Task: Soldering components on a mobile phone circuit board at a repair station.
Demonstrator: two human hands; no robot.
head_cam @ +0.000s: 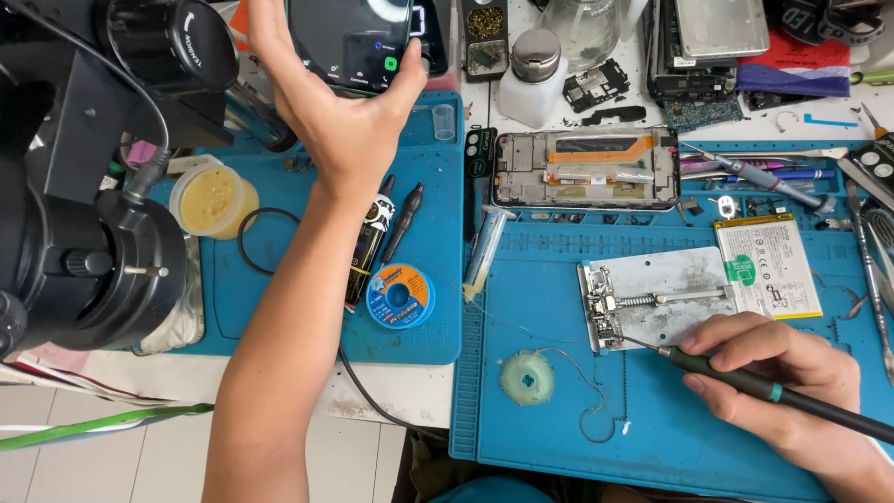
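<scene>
blue mat on table, metal clamp plate on it gripping small circuit board. left hand grasps phone up high. right hand clenched round soldering iron, tip at board. step: soldering; next move likely calls for steady tip.

Lit dark phone screen in left hand at top; white rectangular green-stickered battery label right of metal clamp plate.

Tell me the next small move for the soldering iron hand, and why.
Probably hold the soldering iron tip steady on the small board clamped in the metal holder: the right hand grips it there while the left hand is up on the phone.
</scene>
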